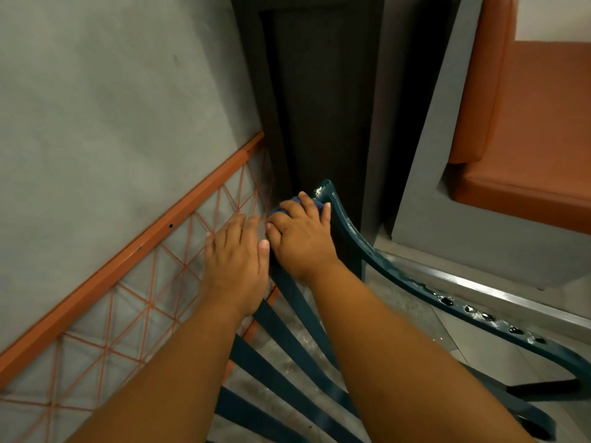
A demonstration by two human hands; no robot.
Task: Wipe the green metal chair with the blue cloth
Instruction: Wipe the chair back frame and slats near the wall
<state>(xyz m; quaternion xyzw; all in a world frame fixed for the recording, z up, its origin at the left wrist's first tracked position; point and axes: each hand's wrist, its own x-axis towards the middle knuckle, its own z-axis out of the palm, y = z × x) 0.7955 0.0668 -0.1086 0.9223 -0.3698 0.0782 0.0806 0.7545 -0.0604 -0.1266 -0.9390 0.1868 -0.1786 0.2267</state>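
Right hand [302,241] presses the cloth [316,204] at the chair [399,276] corner, fingers curled round it; the slat runs back toward the wrist, left hand [235,260] flat alongside, holding nothing.

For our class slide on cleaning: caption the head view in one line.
Right hand presses blue cloth on green chair; left hand rests beside it.

Most of the blue cloth [316,204] was hidden under the right hand [302,238]. The green metal chair [399,282] was cut off at the bottom edge, its slats partly covered by 2 forearms.
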